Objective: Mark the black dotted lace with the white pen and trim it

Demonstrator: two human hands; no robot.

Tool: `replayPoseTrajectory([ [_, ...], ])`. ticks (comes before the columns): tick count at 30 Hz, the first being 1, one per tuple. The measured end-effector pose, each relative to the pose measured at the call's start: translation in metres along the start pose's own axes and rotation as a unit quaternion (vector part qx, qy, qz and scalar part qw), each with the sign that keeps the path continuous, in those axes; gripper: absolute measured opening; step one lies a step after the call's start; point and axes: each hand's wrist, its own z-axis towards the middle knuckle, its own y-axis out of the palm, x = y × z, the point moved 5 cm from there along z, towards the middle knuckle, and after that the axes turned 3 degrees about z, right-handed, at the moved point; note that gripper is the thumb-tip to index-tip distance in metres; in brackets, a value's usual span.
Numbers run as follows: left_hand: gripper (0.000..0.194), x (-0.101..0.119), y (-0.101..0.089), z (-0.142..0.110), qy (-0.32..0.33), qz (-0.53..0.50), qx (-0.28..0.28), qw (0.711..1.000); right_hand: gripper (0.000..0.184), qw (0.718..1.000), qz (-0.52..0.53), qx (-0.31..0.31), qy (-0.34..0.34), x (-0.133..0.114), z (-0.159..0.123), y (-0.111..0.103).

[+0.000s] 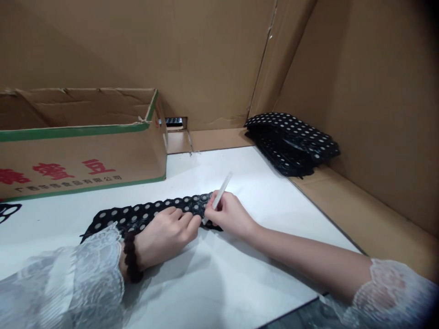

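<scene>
A black strip with rows of round pale dots lies flat on the white tabletop; whether the dots are holes or discs I cannot tell. My left hand, with curled fingers, presses on the strip's near edge, its fingertips hidden. Pinched in my right hand is a slim, whitish pen-like stick, tilted with its upper end to the right. The stick's lower end meets the strip near its right end, close to my left knuckles.
A cardboard box with green edges stands at the back left. Several black dotted sheets are piled at the back right. Cardboard walls enclose the table. A black piece with large holes lies at the left edge.
</scene>
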Motion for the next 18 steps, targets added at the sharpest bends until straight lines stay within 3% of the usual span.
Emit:
replayPoseTrajectory([
  [7,0.020,-0.006,-0.001,0.003,-0.061,-0.014,0.011,0.998,0.009,0.998,-0.045,-0.003,-0.045,-0.013,-0.004,0.001],
  [11,0.017,-0.005,0.001,0.003,-0.002,-0.042,-0.035,0.998,0.009,0.998,0.051,-0.032,-0.015,-0.010,0.001,-0.005],
  [13,0.018,-0.006,-0.002,0.003,0.014,-0.063,-0.070,0.995,0.011,0.994,0.111,0.004,-0.006,-0.010,0.007,-0.018],
  [15,0.023,-0.013,-0.007,0.007,-0.006,-0.096,-0.119,0.988,0.015,0.987,0.129,0.088,-0.028,-0.011,0.013,-0.038],
  [18,0.029,-0.033,-0.011,0.017,-0.103,-0.141,-0.174,0.969,0.022,0.987,0.101,0.113,-0.050,-0.012,0.022,-0.054],
])
